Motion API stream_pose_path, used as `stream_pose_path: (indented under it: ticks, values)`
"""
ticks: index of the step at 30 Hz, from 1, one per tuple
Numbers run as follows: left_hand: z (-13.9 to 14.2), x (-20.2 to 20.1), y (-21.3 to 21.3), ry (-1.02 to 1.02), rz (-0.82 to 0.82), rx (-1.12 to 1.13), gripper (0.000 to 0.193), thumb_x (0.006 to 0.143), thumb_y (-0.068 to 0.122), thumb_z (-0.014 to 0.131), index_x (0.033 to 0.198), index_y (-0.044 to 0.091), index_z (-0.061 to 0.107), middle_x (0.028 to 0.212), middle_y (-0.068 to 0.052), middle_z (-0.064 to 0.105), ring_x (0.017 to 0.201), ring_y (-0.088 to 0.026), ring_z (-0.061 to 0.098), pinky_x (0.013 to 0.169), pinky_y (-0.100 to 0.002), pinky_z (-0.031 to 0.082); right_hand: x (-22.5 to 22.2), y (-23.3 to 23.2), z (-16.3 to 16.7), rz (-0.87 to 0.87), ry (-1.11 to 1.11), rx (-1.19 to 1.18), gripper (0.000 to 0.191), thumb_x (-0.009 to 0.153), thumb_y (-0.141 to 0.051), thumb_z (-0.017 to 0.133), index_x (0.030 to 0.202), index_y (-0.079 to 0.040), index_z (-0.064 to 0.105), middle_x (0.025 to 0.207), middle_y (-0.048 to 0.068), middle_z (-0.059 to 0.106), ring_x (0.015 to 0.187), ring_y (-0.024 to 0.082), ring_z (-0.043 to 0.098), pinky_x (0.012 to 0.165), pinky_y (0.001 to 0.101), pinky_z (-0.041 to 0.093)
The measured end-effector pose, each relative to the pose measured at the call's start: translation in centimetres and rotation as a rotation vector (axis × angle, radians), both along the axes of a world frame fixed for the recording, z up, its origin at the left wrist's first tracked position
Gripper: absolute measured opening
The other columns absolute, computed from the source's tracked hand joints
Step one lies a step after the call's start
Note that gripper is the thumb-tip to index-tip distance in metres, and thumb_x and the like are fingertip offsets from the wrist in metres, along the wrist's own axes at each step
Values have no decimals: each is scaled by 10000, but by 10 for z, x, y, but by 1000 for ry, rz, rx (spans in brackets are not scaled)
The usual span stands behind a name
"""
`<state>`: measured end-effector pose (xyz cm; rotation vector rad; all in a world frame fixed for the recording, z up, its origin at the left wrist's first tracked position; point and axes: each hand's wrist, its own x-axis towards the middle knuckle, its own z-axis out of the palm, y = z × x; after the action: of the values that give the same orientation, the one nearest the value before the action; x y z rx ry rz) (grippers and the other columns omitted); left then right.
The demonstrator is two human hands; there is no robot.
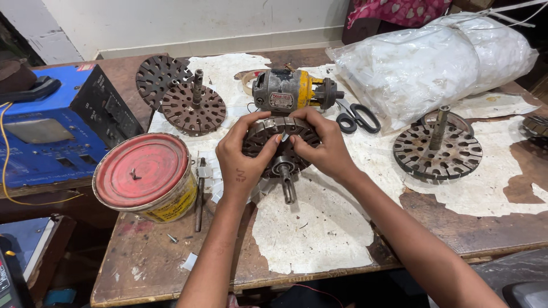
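Both hands grip a round slotted metal motor core (279,145) with a steel shaft (286,181) pointing toward me, tilted up off the table. My left hand (242,154) wraps its left rim, fingers curled over the top edge. My right hand (322,145) holds the right rim, fingertips pressing on the top slots. Just behind the core lies a small grey and yellow electric motor (288,91).
A red-lidded tin (142,174) stands left, beside a blue instrument box (54,128). Two more slotted cores (191,105) lie at the back left, another core with a shaft (436,149) on the right. Black scissors (357,117) and a bulky white plastic bag (434,63) sit behind.
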<state>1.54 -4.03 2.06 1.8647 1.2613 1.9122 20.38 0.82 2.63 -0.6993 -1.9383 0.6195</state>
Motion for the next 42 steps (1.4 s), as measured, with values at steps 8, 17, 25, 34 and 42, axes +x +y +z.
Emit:
stream_pose_path:
  ticks: [8, 17, 25, 34, 42]
  values:
    - [-10, 3, 8, -15, -48, -8, 260, 870, 167, 807, 1066, 36, 698, 928, -77, 748, 805, -155, 750, 713, -293, 584, 0, -2, 2, -14, -49, 74, 348, 885, -115, 676, 1202, -21, 565, 1007, 75, 659, 931, 114, 626, 828, 278, 521]
    - [-13, 3, 10, -48, -57, -22, 222, 833, 166, 826, 946, 53, 672, 818, -36, 729, 725, -110, 726, 626, -248, 549, 1, 1, -1, 31, -16, 40, 345, 894, -89, 666, 1214, -24, 554, 1002, 40, 641, 918, 88, 608, 795, 256, 516]
    - [-17, 9, 4, -17, -5, 74, 292, 808, 163, 851, 886, 49, 593, 765, -22, 628, 643, -95, 618, 572, -261, 495, -1, -2, -7, -39, 57, -43, 335, 785, -93, 671, 1103, -23, 593, 898, 2, 617, 791, 56, 555, 690, 228, 475]
    - [-22, 19, 7, -96, -21, 40, 295, 833, 177, 835, 902, 61, 573, 809, -20, 622, 706, -100, 620, 633, -272, 515, 0, -4, -1, -97, 38, 102, 345, 798, -121, 736, 1105, -12, 621, 908, 18, 671, 791, 44, 600, 691, 221, 508]
    - [-20, 18, 8, -115, -58, 43, 294, 840, 181, 822, 897, 56, 562, 857, -24, 637, 748, -94, 642, 657, -257, 528, 4, -3, 6, -61, -44, 105, 362, 820, -139, 706, 1142, -2, 612, 918, 54, 670, 797, 103, 629, 708, 259, 519]
